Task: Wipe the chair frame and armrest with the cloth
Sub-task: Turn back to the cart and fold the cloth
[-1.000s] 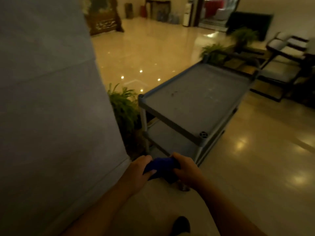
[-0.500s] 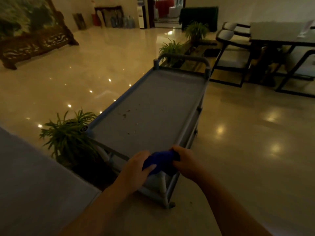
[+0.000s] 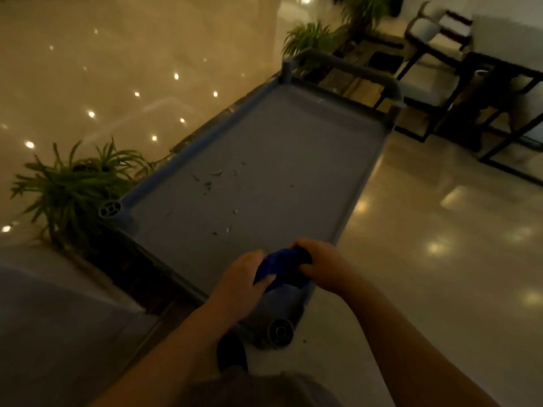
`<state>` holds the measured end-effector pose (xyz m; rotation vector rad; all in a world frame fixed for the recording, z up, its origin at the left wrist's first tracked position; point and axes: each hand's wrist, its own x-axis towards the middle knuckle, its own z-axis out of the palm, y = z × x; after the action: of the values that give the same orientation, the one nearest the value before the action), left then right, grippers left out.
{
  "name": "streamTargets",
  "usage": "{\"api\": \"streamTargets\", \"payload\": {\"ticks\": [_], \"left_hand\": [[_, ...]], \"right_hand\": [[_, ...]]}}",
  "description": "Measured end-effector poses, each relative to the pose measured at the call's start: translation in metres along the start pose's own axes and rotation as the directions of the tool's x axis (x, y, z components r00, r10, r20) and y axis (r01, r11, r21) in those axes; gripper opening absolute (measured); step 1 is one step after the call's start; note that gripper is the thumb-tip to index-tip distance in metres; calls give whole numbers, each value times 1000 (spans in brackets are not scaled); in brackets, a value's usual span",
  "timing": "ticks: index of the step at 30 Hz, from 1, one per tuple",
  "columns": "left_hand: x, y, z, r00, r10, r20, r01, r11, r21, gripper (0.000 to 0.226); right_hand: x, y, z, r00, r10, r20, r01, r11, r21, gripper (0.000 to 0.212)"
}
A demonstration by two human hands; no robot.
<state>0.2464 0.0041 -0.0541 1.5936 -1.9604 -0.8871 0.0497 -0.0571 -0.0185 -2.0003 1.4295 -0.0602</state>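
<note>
A bunched blue cloth (image 3: 281, 267) is held between both hands over the near end of a grey cart. My left hand (image 3: 241, 279) grips its left side and my right hand (image 3: 321, 267) grips its right side. Dark-framed chairs with pale seats (image 3: 427, 61) stand far off at the upper right, well beyond my reach.
The grey cart (image 3: 264, 160) has crumbs on its top tray and a handle bar (image 3: 349, 66) at the far end. Potted plants (image 3: 73, 189) stand left of it, and more (image 3: 311, 36) behind. A dark table (image 3: 505, 92) is at right. Glossy floor (image 3: 440, 230) lies to the right.
The view has swung and dropped closer over the cart, so the tray now fills the middle. Both hands keep hold of the blue cloth in much the same pose.
</note>
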Motion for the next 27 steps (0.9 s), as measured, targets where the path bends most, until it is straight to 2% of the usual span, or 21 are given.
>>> {"api": "streamTargets", "payload": {"ticks": [4,6,11,15,16,20,24,27], "left_hand": [[10,-16,19,987,-134,88,141,987,-78,25],[2,-14,21,973,-176,149,189,979,-76,23],[4,1,34,905,-328,269,358,931,-67,14],[-3,15,52,868,-485,105,482,875,56,34],[-5,24,56,846,-530,68,530,848,20,34],[-7,44,64,784,-618,-56,612,785,-98,25],[7,67,82,724,-664,-188,660,745,-93,22],[15,77,92,633,-726,-269,747,664,-32,20]], "right_hand": [[31,8,-1,978,18,206,3,995,-104,14],[28,6,1,964,14,264,28,988,-155,13],[42,13,3,880,-75,469,245,917,-314,10],[54,25,0,791,-209,575,457,828,-326,30],[59,29,-4,749,-247,615,518,797,-311,31],[75,40,-12,654,-353,669,658,703,-272,27],[82,57,-18,668,-408,622,673,688,-272,21],[78,66,-17,680,-473,560,696,655,-293,27]]}}
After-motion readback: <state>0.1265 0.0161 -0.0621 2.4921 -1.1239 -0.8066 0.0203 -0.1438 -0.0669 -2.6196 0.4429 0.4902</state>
